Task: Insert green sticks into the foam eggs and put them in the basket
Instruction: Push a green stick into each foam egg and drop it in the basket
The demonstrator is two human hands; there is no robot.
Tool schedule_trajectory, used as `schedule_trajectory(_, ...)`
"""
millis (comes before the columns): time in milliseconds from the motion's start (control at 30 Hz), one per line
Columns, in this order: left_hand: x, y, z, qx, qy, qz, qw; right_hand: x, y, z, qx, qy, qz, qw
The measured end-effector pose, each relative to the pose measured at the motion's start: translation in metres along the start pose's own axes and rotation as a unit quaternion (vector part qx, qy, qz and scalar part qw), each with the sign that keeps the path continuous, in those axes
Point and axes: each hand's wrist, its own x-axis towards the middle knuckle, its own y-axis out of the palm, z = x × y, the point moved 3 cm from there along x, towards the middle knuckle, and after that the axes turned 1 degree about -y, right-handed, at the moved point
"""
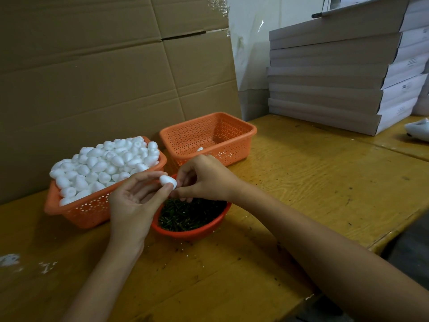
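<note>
Closest to the lens lay a yellow-stained plywood table [232,287], with brown corrugated cardboard sheets [92,77] standing along its far left side. At the left sat an orange perforated plastic basket [76,212] heaped with loose white foam eggs [104,163]. Just right of it the left hand [132,205] was turned palm up, its thumb and fingertips pinching a single white foam egg [167,181] while the other fingers stayed loosely spread. The right hand [204,180] met that egg from the other side, fingers curled and thumb and forefinger drawn together at the egg's end; whether a stick sat between them could not be told. Below both hands stood a round red plastic bowl [192,233] filled with thin green sticks [188,214], touching the full basket. Behind the right hand was a second orange perforated basket [232,145], holding one white egg [199,149] partly hidden by the hand. Farther right rose a stack of flat grey boxes [336,89], and a white rounded object [417,130] lay at the edge, cut off.
</note>
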Motion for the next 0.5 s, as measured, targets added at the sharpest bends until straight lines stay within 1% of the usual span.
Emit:
schedule_trajectory(233,0.001,-0.0015,-0.0019,0.0,0.001,0.012,1.0,0.0001,-0.0002,-0.0002,-0.007,-0.002,-0.005,1.0)
schedule_trajectory(500,0.0019,-0.001,0.0013,0.012,0.004,0.004,1.0,-0.0003,-0.0025,0.004,-0.025,-0.012,-0.015,1.0)
